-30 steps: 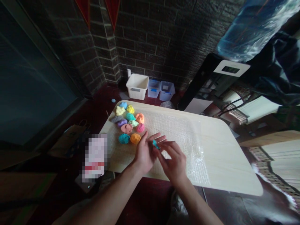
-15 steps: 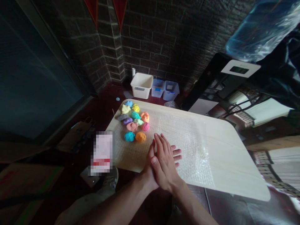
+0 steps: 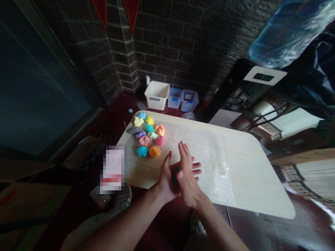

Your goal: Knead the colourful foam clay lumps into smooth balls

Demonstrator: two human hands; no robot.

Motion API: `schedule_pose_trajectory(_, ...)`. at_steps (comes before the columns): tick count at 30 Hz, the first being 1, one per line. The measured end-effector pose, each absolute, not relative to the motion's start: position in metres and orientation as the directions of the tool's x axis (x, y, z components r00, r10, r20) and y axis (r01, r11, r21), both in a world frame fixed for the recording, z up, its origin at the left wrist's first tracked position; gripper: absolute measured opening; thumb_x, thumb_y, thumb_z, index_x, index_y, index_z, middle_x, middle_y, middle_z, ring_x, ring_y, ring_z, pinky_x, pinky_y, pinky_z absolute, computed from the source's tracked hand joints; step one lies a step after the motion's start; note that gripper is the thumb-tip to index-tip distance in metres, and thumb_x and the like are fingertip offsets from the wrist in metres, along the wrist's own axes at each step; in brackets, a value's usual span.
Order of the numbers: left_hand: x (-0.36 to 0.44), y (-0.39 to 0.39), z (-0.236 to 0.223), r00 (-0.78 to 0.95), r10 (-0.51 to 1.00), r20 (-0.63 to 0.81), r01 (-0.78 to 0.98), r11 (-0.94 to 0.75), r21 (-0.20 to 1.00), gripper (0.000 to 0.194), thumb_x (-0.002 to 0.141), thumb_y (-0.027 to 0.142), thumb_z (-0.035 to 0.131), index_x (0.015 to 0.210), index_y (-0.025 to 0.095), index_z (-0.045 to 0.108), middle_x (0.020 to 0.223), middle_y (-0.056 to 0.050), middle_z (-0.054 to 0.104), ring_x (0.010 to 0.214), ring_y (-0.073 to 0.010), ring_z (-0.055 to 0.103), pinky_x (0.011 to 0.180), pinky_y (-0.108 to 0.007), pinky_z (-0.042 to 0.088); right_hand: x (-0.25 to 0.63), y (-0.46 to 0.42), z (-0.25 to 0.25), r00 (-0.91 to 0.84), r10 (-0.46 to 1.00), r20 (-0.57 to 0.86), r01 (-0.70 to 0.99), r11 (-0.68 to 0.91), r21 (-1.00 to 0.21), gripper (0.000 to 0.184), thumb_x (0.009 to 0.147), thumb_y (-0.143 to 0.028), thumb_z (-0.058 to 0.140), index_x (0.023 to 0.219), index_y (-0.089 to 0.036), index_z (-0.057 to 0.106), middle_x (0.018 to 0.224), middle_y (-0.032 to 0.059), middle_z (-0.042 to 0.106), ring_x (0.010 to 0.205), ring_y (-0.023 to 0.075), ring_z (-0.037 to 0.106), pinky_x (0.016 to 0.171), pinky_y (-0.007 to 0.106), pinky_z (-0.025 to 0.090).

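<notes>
A small dark green lump of modelling clay (image 3: pixel 176 174) lies between my palms, mostly hidden by the fingers. My left hand (image 3: pixel 169 179) is turned palm up beneath it, thumb raised and fingertips showing past the other hand. Over it, my right hand (image 3: pixel 187 177) stands on edge with straight fingers, its palm against the lump. Both hands are above the near edge of the table. Left of them, several coloured clay lumps rest on bubble wrap (image 3: pixel 201 150), the closest being an orange one (image 3: pixel 155 151) and a blue one (image 3: pixel 142 151).
The bubble wrap is spread on a pale wooden table (image 3: pixel 258 174). Behind the table, a white basket (image 3: pixel 157 96) and two clear bins (image 3: pixel 190 101) stand on the floor by a brick wall. A water dispenser (image 3: pixel 264 76) rises at the right.
My palms have parted a little and my right hand has tilted onto its edge, bringing the dark green lump into sight. The view has shifted slightly.
</notes>
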State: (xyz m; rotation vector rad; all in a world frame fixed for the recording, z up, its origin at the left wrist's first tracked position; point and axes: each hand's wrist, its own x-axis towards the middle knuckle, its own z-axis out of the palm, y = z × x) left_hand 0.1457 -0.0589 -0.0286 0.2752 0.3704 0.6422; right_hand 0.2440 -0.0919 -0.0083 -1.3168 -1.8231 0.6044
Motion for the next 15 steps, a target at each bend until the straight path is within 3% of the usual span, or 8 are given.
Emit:
schedule_pose_trajectory(2,0.142,-0.052,-0.023,0.745,0.599,-0.293,-0.546,0.8,0.247,0.088,0.09,0.083,0.042,0.132,0.01,0.068,0.123,-0.022,0.075,0.123,-0.0421,0.065,0.098,-0.051,0.05,0.258,-0.088,-0.006,-0.043,0.937,0.346,0.501,0.32,-0.804,0.075,0.108,-0.068,0.02,0.17,-0.026,0.015,0.178,0.0095,0.015,0.164,0.0361,0.014,0.129,0.065,0.02)
schedule_pose_trajectory(3,0.139,-0.048,-0.021,0.739,0.597,-0.311,-0.562,0.802,0.204,0.085,0.092,0.08,0.043,0.13,0.009,0.069,0.118,-0.022,0.076,0.12,-0.0413,0.067,0.097,-0.05,0.051,0.266,-0.086,-0.004,0.018,0.936,0.353,0.481,0.301,-0.824,0.071,0.108,-0.065,0.025,0.168,-0.026,0.024,0.175,0.0116,0.027,0.16,0.0361,0.027,0.126,0.064,0.028)
schedule_pose_trajectory(6,0.131,-0.036,-0.013,0.697,0.637,-0.33,-0.623,0.765,0.161,0.077,0.097,0.073,0.042,0.129,0.008,0.069,0.11,-0.021,0.078,0.111,-0.0366,0.071,0.094,-0.047,0.053,0.281,-0.081,0.003,0.074,0.936,0.343,0.508,0.261,-0.821,0.047,0.105,-0.052,0.051,0.144,-0.025,0.056,0.137,0.0141,0.068,0.121,0.0327,0.066,0.101,0.054,0.054)
schedule_pose_trajectory(9,0.124,-0.028,-0.004,0.619,0.688,-0.378,-0.673,0.713,0.196,0.078,0.1,0.072,0.035,0.133,0.009,0.068,0.113,-0.02,0.077,0.104,-0.0317,0.073,0.091,-0.043,0.054,0.279,-0.079,0.008,-0.106,0.925,0.366,0.617,0.35,-0.705,0.026,0.098,-0.037,0.067,0.12,-0.023,0.07,0.109,0.011,0.075,0.101,0.03,0.069,0.088,0.048,0.058)
schedule_pose_trajectory(12,0.121,-0.025,0.004,0.533,0.697,-0.479,-0.662,0.696,0.277,0.082,0.101,0.074,0.029,0.136,0.01,0.066,0.119,-0.019,0.075,0.104,-0.0303,0.073,0.082,-0.038,0.055,0.267,-0.082,0.007,-0.258,0.887,0.384,0.645,0.454,-0.615,0.033,0.096,-0.034,0.072,0.125,-0.02,0.071,0.114,0.0132,0.075,0.106,0.0312,0.067,0.091,0.048,0.058)
schedule_pose_trajectory(15,0.123,-0.026,0.007,0.521,0.682,-0.514,-0.636,0.711,0.299,0.082,0.1,0.075,0.031,0.136,0.01,0.065,0.121,-0.02,0.074,0.104,-0.031,0.072,0.079,-0.038,0.056,0.261,-0.084,0.002,-0.258,0.889,0.377,0.661,0.447,-0.602,0.026,0.1,-0.031,0.064,0.12,-0.017,0.072,0.102,0.0136,0.076,0.092,0.0294,0.07,0.082,0.046,0.059)
